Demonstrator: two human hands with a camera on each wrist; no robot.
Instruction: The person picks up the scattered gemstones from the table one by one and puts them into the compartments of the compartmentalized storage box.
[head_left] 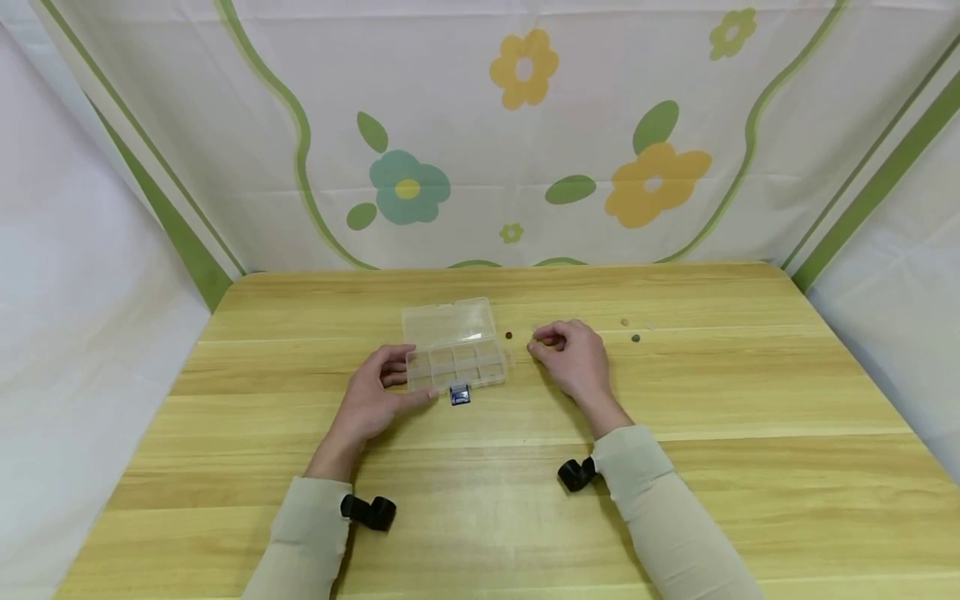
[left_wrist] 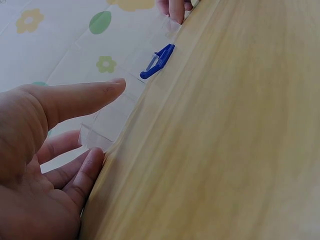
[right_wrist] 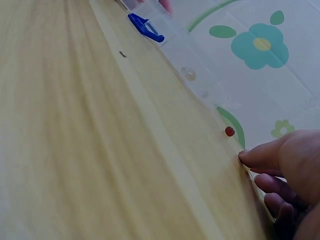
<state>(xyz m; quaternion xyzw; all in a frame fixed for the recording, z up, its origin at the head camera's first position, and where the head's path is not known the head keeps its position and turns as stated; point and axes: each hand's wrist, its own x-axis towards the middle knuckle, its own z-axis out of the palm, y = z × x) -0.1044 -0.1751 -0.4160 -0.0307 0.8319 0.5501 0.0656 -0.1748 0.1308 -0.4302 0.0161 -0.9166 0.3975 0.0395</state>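
A clear plastic compartment box (head_left: 456, 364) lies with its hinged lid (head_left: 448, 323) raised at the back. My left hand (head_left: 372, 393) steadies its left end, fingers at the side and thumb along the front edge. A blue latch (left_wrist: 159, 61) sits at the front of the box. To the right, my right hand (head_left: 573, 358) is low over the table, thumb and forefinger brought together at the tabletop. Whether anything is between those fingertips is hidden. Between this hand and the box lies a small dark red bead (right_wrist: 230, 131).
Beyond my right hand, a tan bead (head_left: 625, 322), a grey bead (head_left: 636, 338) and a pale bead (head_left: 650, 326) lie scattered. A flowered cloth (head_left: 480, 150) hangs behind the wooden table (head_left: 480, 517). Each wrist carries a black camera.
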